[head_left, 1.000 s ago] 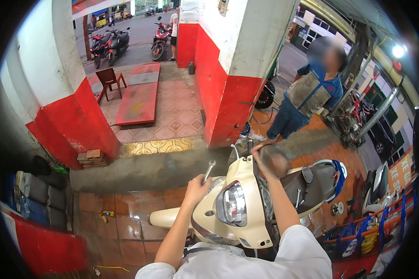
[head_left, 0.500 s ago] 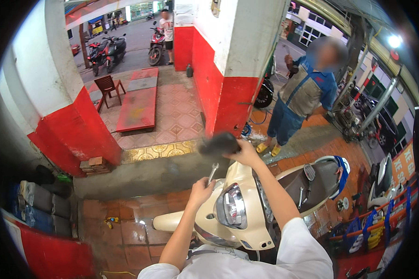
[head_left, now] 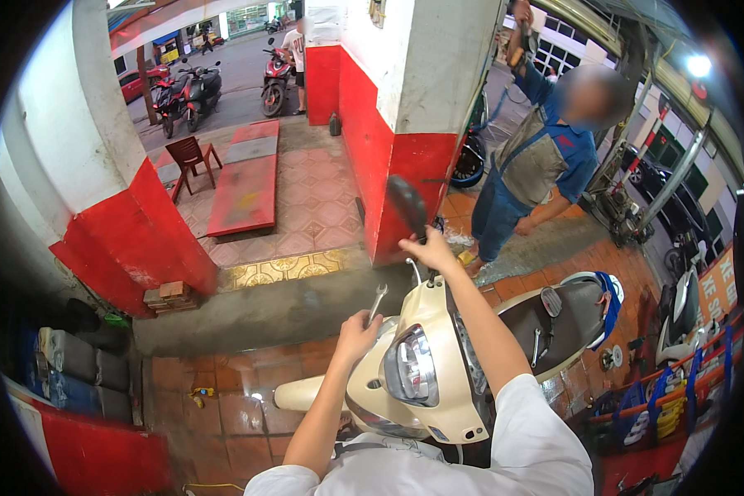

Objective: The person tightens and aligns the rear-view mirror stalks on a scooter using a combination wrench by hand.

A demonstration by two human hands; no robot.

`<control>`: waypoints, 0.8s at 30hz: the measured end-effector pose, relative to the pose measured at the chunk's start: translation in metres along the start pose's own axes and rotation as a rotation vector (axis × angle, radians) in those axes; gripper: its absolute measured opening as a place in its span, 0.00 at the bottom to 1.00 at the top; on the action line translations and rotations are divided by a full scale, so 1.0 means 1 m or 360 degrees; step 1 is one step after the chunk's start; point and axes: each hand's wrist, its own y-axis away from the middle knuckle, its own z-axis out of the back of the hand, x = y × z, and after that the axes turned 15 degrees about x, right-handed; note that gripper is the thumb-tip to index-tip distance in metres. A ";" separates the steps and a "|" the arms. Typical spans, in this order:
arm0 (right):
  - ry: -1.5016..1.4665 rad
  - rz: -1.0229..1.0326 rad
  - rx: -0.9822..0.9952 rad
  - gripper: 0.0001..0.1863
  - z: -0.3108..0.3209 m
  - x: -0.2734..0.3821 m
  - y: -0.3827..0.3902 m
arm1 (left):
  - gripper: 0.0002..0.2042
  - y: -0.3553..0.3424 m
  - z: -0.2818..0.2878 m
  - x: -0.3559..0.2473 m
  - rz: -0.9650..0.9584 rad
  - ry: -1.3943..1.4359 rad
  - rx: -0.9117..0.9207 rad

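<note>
A cream scooter [head_left: 364, 387] stands before me, its headlight [head_left: 412, 369] under my arms. My left hand [head_left: 358, 336] is closed round a wrench [head_left: 379, 302], whose jaw end points up beside the front body. Above the handlebar, my right hand [head_left: 432, 250] grips the lower end of a black rear-view mirror [head_left: 407, 203], held up and tilted. Whether the mirror's stem is seated in the handlebar I cannot tell. A brake lever [head_left: 413, 269] shows just below that hand. On the dark seat [head_left: 572, 321] lie another mirror [head_left: 551, 302] and a second wrench [head_left: 537, 347].
At the right a co-worker [head_left: 546, 165] in blue and grey stands with one arm raised, holding a tool. A red and white pillar [head_left: 413, 174] rises ahead. Grey bins [head_left: 70, 355] stand at left; a rack [head_left: 661, 405] fills the lower right. Yellow bits [head_left: 200, 395] lie on the tiles.
My right hand has lowered slightly and turned the mirror from lying level to standing up. The co-worker has raised an arm higher. My left hand with the wrench has barely moved.
</note>
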 end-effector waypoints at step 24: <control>-0.1797 0.0628 -0.0436 0.10 -0.015 -0.012 0.082 | 0.18 0.038 0.022 0.006 0.0040 0.0049 0.0004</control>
